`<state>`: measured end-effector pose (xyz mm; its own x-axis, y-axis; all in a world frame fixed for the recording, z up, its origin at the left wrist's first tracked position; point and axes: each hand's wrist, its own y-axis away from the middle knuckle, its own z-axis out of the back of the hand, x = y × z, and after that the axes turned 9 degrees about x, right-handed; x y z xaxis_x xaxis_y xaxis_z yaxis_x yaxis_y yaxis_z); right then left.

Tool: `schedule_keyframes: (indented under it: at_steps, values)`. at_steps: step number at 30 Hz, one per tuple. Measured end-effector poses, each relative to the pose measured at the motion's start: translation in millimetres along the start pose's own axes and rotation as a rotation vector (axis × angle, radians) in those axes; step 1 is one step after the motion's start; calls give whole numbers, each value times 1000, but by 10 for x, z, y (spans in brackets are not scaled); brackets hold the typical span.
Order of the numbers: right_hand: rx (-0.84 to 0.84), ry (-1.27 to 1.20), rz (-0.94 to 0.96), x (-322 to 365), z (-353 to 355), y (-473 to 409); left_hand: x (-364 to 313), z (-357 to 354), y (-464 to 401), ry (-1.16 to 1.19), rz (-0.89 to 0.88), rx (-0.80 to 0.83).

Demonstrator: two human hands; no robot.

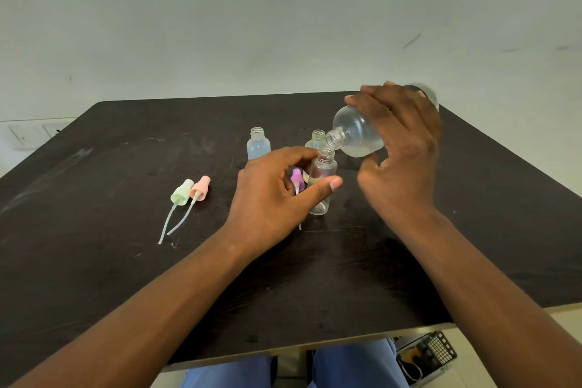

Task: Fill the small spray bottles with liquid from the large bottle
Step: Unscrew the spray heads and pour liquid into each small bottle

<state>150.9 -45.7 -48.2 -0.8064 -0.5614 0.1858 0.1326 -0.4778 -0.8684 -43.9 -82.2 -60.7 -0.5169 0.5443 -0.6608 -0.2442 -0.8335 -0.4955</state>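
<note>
My right hand (400, 148) grips the large clear bottle (356, 132), tipped on its side with its open mouth right above the neck of a small clear bottle (322, 181). My left hand (277, 195) holds that small bottle upright on the dark table (110, 198), thumb in front, fingers behind. A small bluish bottle (258, 145) stands uncapped behind my left hand. Another small open bottle (317, 139) stands behind the clear one, partly hidden. A purple spray cap (296, 178) with its tube lies between my fingers and the clear bottle.
A green spray cap (182, 192) and a pink spray cap (200, 187) lie side by side on the left of the table, tubes pointing toward me. The table's near edge is above my blue-clad knees. A wire basket (425, 356) sits on the floor at the right.
</note>
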Motion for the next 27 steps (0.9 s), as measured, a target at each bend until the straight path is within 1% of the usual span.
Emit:
schedule_keyframes:
  at_steps: [14, 27]
  values:
    - [-7, 0, 14, -5, 15, -2, -17, -4, 1, -32, -22, 3]
    - [-9, 12, 9, -6, 10, -3, -19, -18, 4, -27, -6, -12]
